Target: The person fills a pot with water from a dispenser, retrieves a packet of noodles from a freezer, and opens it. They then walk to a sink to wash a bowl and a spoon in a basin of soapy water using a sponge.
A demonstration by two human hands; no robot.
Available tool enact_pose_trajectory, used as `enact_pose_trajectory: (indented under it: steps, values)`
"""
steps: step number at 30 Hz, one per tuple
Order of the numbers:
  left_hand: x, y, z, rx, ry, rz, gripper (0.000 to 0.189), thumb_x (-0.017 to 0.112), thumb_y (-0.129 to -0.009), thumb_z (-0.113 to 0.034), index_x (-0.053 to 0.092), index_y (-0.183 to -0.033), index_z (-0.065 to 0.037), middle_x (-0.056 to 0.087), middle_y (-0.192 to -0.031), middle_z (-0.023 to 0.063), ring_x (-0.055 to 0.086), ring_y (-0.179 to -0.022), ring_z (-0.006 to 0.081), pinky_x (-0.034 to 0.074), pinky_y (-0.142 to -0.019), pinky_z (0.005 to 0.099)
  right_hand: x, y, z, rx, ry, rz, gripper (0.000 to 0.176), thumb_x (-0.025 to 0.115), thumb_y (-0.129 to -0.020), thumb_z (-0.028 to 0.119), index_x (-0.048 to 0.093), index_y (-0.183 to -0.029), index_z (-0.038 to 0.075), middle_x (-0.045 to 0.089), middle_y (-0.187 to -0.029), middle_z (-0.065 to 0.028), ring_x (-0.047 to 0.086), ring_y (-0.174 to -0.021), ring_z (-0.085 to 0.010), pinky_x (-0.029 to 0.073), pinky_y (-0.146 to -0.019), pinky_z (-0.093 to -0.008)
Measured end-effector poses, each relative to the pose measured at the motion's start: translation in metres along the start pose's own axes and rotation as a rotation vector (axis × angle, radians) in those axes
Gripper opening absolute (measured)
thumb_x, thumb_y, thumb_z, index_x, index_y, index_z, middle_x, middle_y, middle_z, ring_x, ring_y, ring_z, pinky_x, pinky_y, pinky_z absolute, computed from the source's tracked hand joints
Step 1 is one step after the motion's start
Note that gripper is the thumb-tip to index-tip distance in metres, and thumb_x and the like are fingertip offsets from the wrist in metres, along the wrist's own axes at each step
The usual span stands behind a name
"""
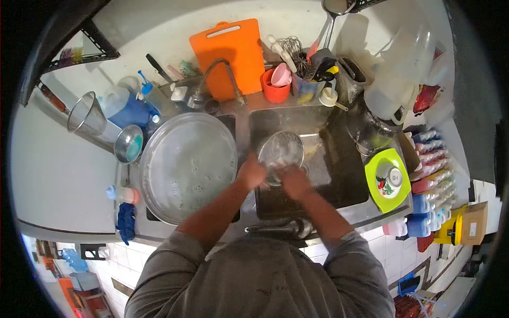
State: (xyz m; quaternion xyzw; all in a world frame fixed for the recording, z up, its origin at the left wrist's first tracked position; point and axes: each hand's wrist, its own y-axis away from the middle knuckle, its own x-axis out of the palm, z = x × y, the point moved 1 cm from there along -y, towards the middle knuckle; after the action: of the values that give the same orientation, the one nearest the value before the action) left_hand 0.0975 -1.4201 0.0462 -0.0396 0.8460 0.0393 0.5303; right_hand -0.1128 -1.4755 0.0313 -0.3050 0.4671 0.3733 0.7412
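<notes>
Over the right sink basin [339, 185], a round, shiny bowl [281, 146] is tilted with its rim toward me. My left hand [252, 172] is closed on the bowl's left edge. My right hand [295, 181] is at the lower right of the bowl, its fingers over the near rim and blurred by motion. What, if anything, lies between those fingers is hidden. In the left basin stands a large round basin [185, 167] of cloudy, soapy water.
A green dish [398, 197] with a white bowl [392, 175] on it sits right of the sink. A faucet [229, 71] stands before an orange cutting board [246, 47]. At left are a metal bowl [127, 151] and a strainer [85, 119]. A dark pot [366, 127] overhangs the basin's back-right corner.
</notes>
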Motion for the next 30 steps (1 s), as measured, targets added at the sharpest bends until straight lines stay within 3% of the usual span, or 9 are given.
enact_pose_trajectory:
  steps: [2, 6, 8, 11, 15, 20, 22, 27, 30]
  values:
    - [-0.053, 0.000, -0.029, -0.574, 0.692, 0.278, 0.052, 0.064, -0.097, -0.027, 0.048, -0.132, 0.009, 0.067, -0.108, 0.0373, 0.073, -0.094, 0.0464, 0.061, -0.078, 0.0494, -0.018, 0.003, -0.010, -0.128, 0.413, -0.057, 0.058, 0.069, -0.087, 0.022, 0.060, -0.143, 0.014, 0.059, -0.150, -0.0079, 0.056, -0.138, -0.0307, 0.042, -0.115, -0.0484]
    - [-0.092, -0.006, -0.039, -0.486, 0.728, 0.293, 0.061, 0.066, -0.097, -0.029, 0.044, -0.139, 0.010, 0.057, -0.129, 0.0385, 0.069, -0.110, 0.0413, 0.058, -0.092, 0.0475, -0.037, -0.007, 0.009, -0.158, 0.324, -0.095, 0.047, 0.070, -0.082, 0.015, 0.069, -0.130, 0.012, 0.066, -0.138, -0.0118, 0.060, -0.131, -0.0338, 0.047, -0.109, -0.0487]
    - [-0.044, -0.007, -0.018, -0.066, 0.578, -0.164, 0.062, 0.063, -0.097, -0.019, 0.035, -0.148, 0.002, 0.057, -0.127, 0.0216, 0.061, -0.118, 0.0292, 0.051, -0.102, 0.0429, -0.062, -0.017, 0.042, 0.231, -0.147, -0.154, 0.039, 0.068, -0.079, 0.007, 0.073, -0.118, 0.009, 0.069, -0.126, -0.0184, 0.063, -0.123, -0.0384, 0.050, -0.103, -0.0489]
    - [-0.026, 0.018, -0.053, -0.223, 1.087, -0.160, 0.077, 0.069, -0.095, -0.035, 0.031, -0.150, 0.005, 0.049, -0.144, 0.0290, 0.047, -0.138, 0.0382, 0.033, -0.118, 0.0459, -0.030, -0.025, 0.067, 0.093, -0.430, -0.264, 0.040, 0.066, -0.078, 0.001, 0.072, -0.117, 0.006, 0.068, -0.120, -0.0253, 0.064, -0.116, -0.0426, 0.051, -0.099, -0.0490]
    - [-0.028, 0.037, -0.045, -0.492, 1.391, -0.087, 0.056, 0.059, -0.099, -0.018, 0.032, -0.143, 0.006, 0.052, -0.138, 0.0311, 0.066, -0.114, 0.0390, 0.063, -0.088, 0.0468, -0.027, -0.011, 0.034, -0.089, 0.211, -0.161, 0.048, 0.057, -0.093, 0.013, 0.059, -0.142, 0.010, 0.051, -0.154, -0.0201, 0.048, -0.144, -0.0344, 0.030, -0.122, -0.0568]
    - [0.018, 0.004, -0.024, -0.396, 0.825, -0.293, 0.044, 0.055, -0.098, -0.011, 0.038, -0.132, 0.010, 0.066, -0.103, 0.0385, 0.071, -0.098, 0.0473, 0.060, -0.069, 0.0502, -0.027, -0.033, 0.040, 0.149, 0.419, -0.108, 0.054, 0.053, -0.098, 0.018, 0.048, -0.152, 0.011, 0.041, -0.162, -0.0176, 0.037, -0.152, -0.0359, 0.022, -0.125, -0.0594]
    - [0.011, 0.001, -0.014, -0.328, 0.776, -0.293, 0.045, 0.056, -0.098, -0.013, 0.039, -0.132, 0.010, 0.065, -0.102, 0.0393, 0.072, -0.096, 0.0461, 0.059, -0.068, 0.0504, -0.052, -0.037, 0.075, -0.073, -0.320, 0.135, 0.061, 0.057, -0.097, 0.024, 0.044, -0.154, 0.007, 0.045, -0.159, -0.0200, 0.038, -0.150, -0.0390, 0.024, -0.125, -0.0565]
    - [-0.035, 0.026, -0.051, -0.490, 0.940, -0.119, 0.050, 0.059, -0.096, -0.018, 0.038, -0.133, 0.009, 0.066, -0.099, 0.0389, 0.072, -0.094, 0.0465, 0.060, -0.069, 0.0513, -0.022, -0.027, 0.013, 0.072, 0.149, 0.014, 0.094, 0.076, -0.085, 0.042, 0.034, -0.160, 0.004, 0.036, -0.163, -0.0234, 0.034, -0.152, -0.0393, 0.018, -0.125, -0.0589]
    - [-0.003, 0.014, -0.020, -0.379, 0.620, -0.172, 0.052, 0.056, -0.097, -0.012, 0.031, -0.138, 0.008, 0.066, -0.106, 0.0386, 0.072, -0.091, 0.0495, 0.064, -0.066, 0.0526, 0.007, -0.043, 0.034, 0.033, 0.157, 0.469, 0.107, 0.079, -0.082, 0.040, 0.021, -0.165, 0.006, 0.032, -0.167, -0.0205, 0.029, -0.155, -0.0396, 0.016, -0.126, -0.0602]
